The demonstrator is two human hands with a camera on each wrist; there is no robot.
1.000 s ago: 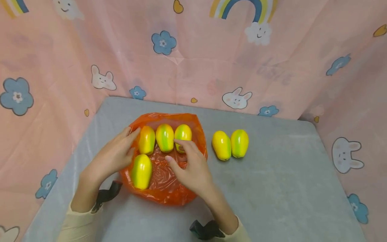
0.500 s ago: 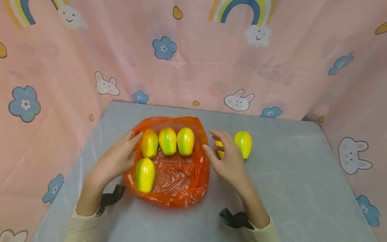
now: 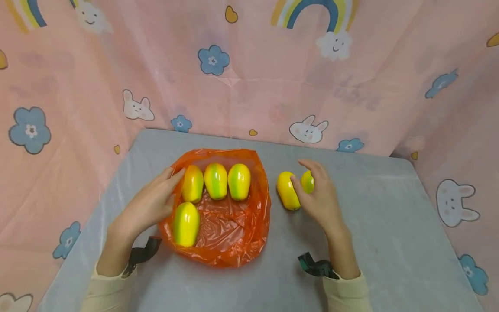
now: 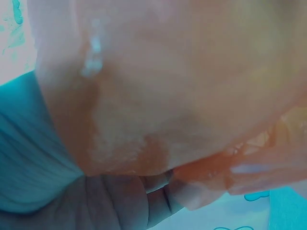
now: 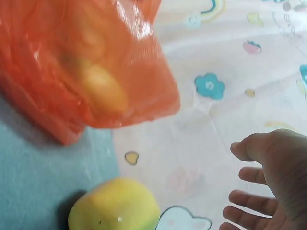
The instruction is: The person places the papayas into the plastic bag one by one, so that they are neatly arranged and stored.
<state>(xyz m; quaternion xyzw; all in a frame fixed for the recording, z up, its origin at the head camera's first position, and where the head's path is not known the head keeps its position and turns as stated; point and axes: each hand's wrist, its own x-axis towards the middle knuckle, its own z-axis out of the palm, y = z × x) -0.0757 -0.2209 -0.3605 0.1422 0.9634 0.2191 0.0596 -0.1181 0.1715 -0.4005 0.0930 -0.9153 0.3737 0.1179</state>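
Observation:
An orange plastic bag (image 3: 230, 251) lies with its mouth spread, several yellow-green mango-shaped fruits (image 3: 216, 181) inside it. My left hand (image 3: 150, 201) rests at the bag's left rim, its fingers reaching forward beside the fruits. In the left wrist view, bag film covers much of the picture, with the left fingers (image 4: 127, 203) below it. To the right of the bag, my right hand (image 3: 321, 199) is over the right loose fruit (image 3: 307, 182), partly hiding it. Its thumb overlaps the edge of the left loose fruit (image 3: 287, 190). The right wrist view shows spread fingers (image 5: 252, 201) with nothing between them.
A grey-covered table (image 3: 390, 225) extends under everything. Behind and at both sides hangs a pink cloth (image 3: 257, 56) printed with rabbits, flowers and rainbows. A dark strap mount (image 3: 317, 266) sits on the right wrist, another (image 3: 144, 255) on the left.
My right hand has moved out of the bag, rightward past the left loose fruit to the right one. My left hand has stayed at the bag's left rim. The head view has shifted slightly.

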